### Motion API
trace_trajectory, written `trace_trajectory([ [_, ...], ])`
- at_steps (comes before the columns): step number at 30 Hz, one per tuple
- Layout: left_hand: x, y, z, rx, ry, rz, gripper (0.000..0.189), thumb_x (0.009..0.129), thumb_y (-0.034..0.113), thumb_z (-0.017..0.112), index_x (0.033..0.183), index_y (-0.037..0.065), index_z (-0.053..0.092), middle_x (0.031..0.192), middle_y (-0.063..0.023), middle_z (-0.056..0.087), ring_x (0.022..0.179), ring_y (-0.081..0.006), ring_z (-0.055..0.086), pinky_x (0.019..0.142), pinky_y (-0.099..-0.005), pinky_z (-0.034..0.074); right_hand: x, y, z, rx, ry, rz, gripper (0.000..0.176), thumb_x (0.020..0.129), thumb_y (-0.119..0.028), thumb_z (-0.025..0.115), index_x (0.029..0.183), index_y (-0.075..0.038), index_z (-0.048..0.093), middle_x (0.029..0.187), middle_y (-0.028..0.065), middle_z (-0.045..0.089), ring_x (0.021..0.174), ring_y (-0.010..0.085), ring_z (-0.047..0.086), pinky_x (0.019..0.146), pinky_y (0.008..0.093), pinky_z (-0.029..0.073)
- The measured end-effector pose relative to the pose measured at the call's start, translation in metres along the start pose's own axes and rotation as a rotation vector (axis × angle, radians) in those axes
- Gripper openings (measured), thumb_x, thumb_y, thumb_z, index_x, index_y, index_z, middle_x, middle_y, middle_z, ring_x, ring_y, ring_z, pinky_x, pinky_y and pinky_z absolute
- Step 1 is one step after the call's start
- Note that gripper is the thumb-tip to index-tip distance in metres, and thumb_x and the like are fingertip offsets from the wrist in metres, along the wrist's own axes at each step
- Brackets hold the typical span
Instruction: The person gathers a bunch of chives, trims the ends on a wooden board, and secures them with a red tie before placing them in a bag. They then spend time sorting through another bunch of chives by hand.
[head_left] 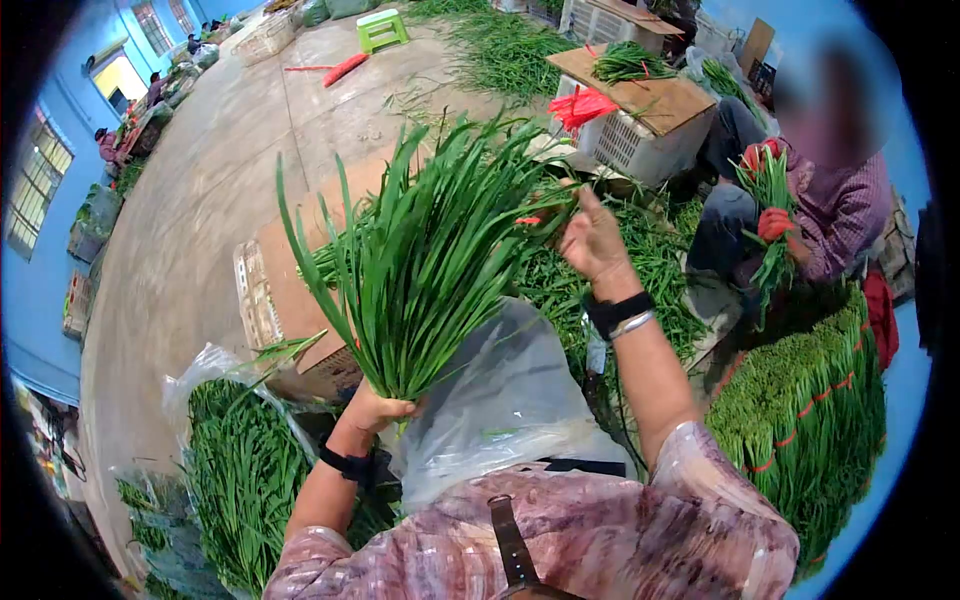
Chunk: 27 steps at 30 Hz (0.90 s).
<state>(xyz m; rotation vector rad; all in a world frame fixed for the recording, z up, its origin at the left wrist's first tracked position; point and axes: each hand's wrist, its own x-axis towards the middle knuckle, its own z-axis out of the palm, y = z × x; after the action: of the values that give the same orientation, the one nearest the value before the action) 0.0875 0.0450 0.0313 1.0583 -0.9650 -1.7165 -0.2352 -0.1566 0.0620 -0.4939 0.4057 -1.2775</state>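
Observation:
My left hand (pixel 372 408) grips the base of a big fan-shaped bunch of long green leaves (pixel 430 250), held upright in front of me. My right hand (pixel 592 240) is raised at the bunch's upper right edge, fingers pinched on a few leaf tips near a small red band (pixel 529 220). Both wrists wear dark bands. A clear plastic sheet (pixel 505 400) lies over my lap below the bunch.
A cardboard-topped crate (pixel 285 300) sits behind the bunch. Bagged greens (pixel 240 470) lie at my left and tied stacks (pixel 810 400) at my right. A seated person (pixel 800 200) in red gloves holds a bunch beside a white crate (pixel 640 140) with red bands (pixel 582 105).

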Motion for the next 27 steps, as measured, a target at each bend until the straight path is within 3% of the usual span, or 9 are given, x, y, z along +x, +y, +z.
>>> trace_trajectory([
  [3, -0.007, 0.0, 0.005, -0.011, -0.013, -0.009, 0.059, 0.054, 0.013, 0.083, 0.105, 0.002, 0.055, 0.078, -0.0055, 0.06, 0.062, -0.0157, 0.056, 0.053, -0.0283, 0.044, -0.008, -0.04, -0.001, -0.654, 0.22, -0.166, 0.047, 0.084, -0.022, 0.068, 0.123, 0.0, 0.05, 0.105, 0.0119, 0.06, 0.09, 0.0196, 0.062, 0.072, 0.0309, 0.053],
  [6, -0.007, -0.004, 0.007, 0.009, -0.054, 0.015, 0.056, 0.054, 0.014, 0.082, 0.102, 0.001, 0.056, 0.073, -0.005, 0.059, 0.059, -0.0151, 0.054, 0.05, -0.0277, 0.042, -0.002, -0.06, 0.003, -1.278, 0.338, -0.673, 0.051, 0.082, -0.019, 0.069, 0.123, 0.004, 0.051, 0.101, 0.0126, 0.062, 0.083, 0.015, 0.062, 0.069, 0.0255, 0.051],
  [10, -0.006, -0.002, 0.016, 0.037, -0.12, 0.05, 0.054, 0.055, 0.016, 0.082, 0.1, 0.001, 0.056, 0.072, -0.0048, 0.058, 0.059, -0.0147, 0.053, 0.05, -0.0274, 0.042, -0.023, -0.07, 0.07, -1.049, 0.078, -0.308, 0.032, 0.081, -0.022, 0.07, 0.101, 0.002, 0.066, 0.083, 0.0063, 0.066, 0.07, 0.0109, 0.061, 0.065, 0.0241, 0.049],
  [14, -0.002, -0.011, 0.017, 0.096, -0.138, 0.124, 0.051, 0.056, 0.015, 0.08, 0.099, 0.001, 0.056, 0.07, -0.0049, 0.057, 0.058, -0.0145, 0.052, 0.05, -0.0274, 0.041, -0.013, -0.058, 0.078, -0.955, 0.001, -0.252, 0.024, 0.085, -0.025, 0.066, 0.092, -0.003, 0.07, 0.08, 0.0003, 0.067, 0.065, 0.0067, 0.057, 0.055, 0.0213, 0.042],
  [17, -0.004, -0.014, 0.015, 0.2, -0.097, 0.184, 0.05, 0.056, 0.013, 0.079, 0.098, 0.001, 0.056, 0.07, -0.0052, 0.057, 0.057, -0.0148, 0.052, 0.05, -0.0276, 0.041, -0.014, -0.058, 0.074, -1.0, -0.048, -0.212, 0.023, 0.088, -0.025, 0.062, 0.094, -0.005, 0.07, 0.082, -0.0003, 0.067, 0.066, 0.0057, 0.058, 0.053, 0.02, 0.039],
  [18, -0.009, -0.01, 0.018, 0.145, -0.08, 0.105, 0.05, 0.055, 0.013, 0.078, 0.098, 0.001, 0.056, 0.07, -0.0052, 0.057, 0.058, -0.0149, 0.052, 0.05, -0.0277, 0.042, -0.013, -0.059, 0.069, -1.02, -0.108, -0.166, 0.026, 0.091, -0.025, 0.059, 0.103, -0.003, 0.067, 0.09, 0.0041, 0.069, 0.068, 0.0058, 0.06, 0.047, 0.0148, 0.035],
  [21, -0.008, -0.006, 0.018, 0.053, -0.076, 0.032, 0.051, 0.055, 0.011, 0.077, 0.1, 0.001, 0.056, 0.074, -0.0058, 0.058, 0.06, -0.015, 0.053, 0.05, -0.0277, 0.042, -0.027, -0.061, 0.075, -1.104, -0.102, -0.117, 0.029, 0.094, -0.025, 0.055, 0.109, -0.001, 0.063, 0.09, 0.007, 0.068, 0.066, 0.0068, 0.061, 0.047, 0.015, 0.034],
  [25, -0.001, -0.006, 0.022, 0.006, 0.005, 0.038, 0.046, 0.057, 0.008, 0.074, 0.099, 0.0, 0.056, 0.075, -0.0074, 0.058, 0.061, -0.0165, 0.055, 0.053, -0.0295, 0.046, -0.036, -0.07, 0.078, -1.17, -0.2, -0.357, 0.029, 0.095, -0.022, 0.053, 0.108, 0.001, 0.064, 0.087, 0.0112, 0.068, 0.063, 0.0133, 0.064, 0.058, 0.025, 0.051],
  [27, 0.003, -0.003, 0.024, -0.043, 0.009, -0.015, 0.044, 0.058, 0.006, 0.072, 0.098, -0.001, 0.056, 0.075, -0.0082, 0.059, 0.061, -0.017, 0.056, 0.054, -0.03, 0.047, -0.041, -0.068, 0.081, -1.273, -0.184, -0.399, 0.027, 0.095, -0.02, 0.053, 0.108, 0.001, 0.064, 0.087, 0.0106, 0.068, 0.063, 0.0125, 0.063, 0.056, 0.0242, 0.051],
])
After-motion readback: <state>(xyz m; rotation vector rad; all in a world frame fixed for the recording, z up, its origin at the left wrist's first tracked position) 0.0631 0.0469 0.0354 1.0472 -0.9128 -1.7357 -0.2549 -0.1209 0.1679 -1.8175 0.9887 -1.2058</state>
